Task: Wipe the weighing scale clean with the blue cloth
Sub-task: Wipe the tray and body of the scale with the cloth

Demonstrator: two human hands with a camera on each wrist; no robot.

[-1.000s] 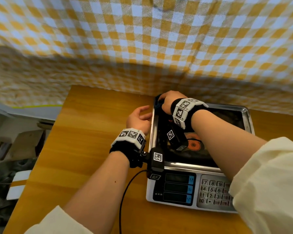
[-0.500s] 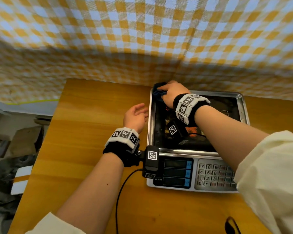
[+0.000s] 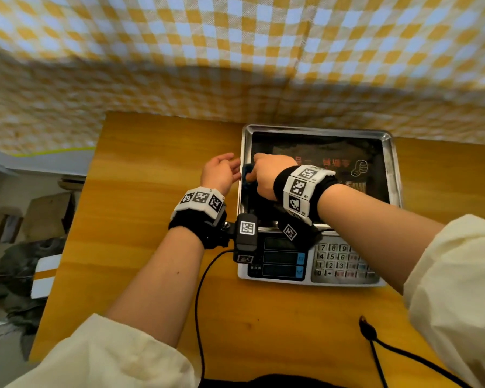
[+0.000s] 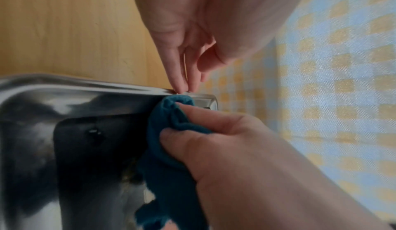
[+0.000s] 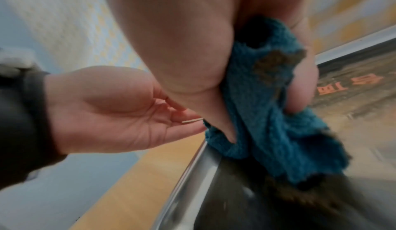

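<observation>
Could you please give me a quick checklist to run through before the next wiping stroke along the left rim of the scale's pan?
1. Blue cloth held firmly in the right hand: ok, fingers and thumb are curled round it.
2. Cloth touching the steel pan at its left rim: ok.
3. Left hand steadying the pan: ok, its fingertips touch the rim's outer edge.
4. Left fingers out of the cloth's path: not ok, they lie right beside the cloth.
5. Clean cloth face on the metal: cannot tell; brown dirt shows on one edge.
6. Keypad and displays wiped: cannot tell.
</observation>
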